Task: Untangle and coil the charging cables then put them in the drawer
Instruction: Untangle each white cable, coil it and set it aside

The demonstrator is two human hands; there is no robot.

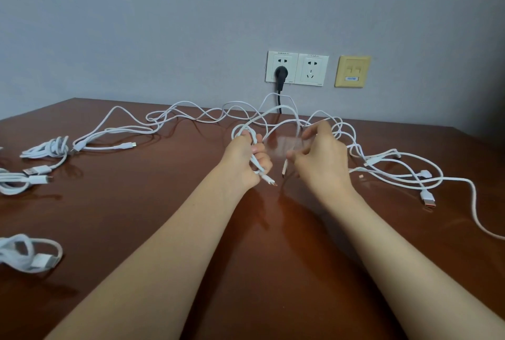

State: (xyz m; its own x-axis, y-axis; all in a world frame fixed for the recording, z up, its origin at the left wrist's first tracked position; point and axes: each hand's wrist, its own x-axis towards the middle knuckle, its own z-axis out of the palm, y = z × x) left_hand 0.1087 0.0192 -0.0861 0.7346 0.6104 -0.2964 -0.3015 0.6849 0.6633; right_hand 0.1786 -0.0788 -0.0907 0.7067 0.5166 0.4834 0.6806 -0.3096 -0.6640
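In front of the wall socket (282, 70), the grip of the left hand (247, 156) curls tight round several loops of white cable (262, 115), whose loose run arches toward the socket and down to the right hand (319, 159), which pinches it close beside

Nothing legible

Small print along the top of the white wall sockets (296, 80) and the blue sticker (351, 78) on the yellow wall plate (352, 62) are too tiny to read.

Coiled cables (45, 149) left — tangle (382, 164) right
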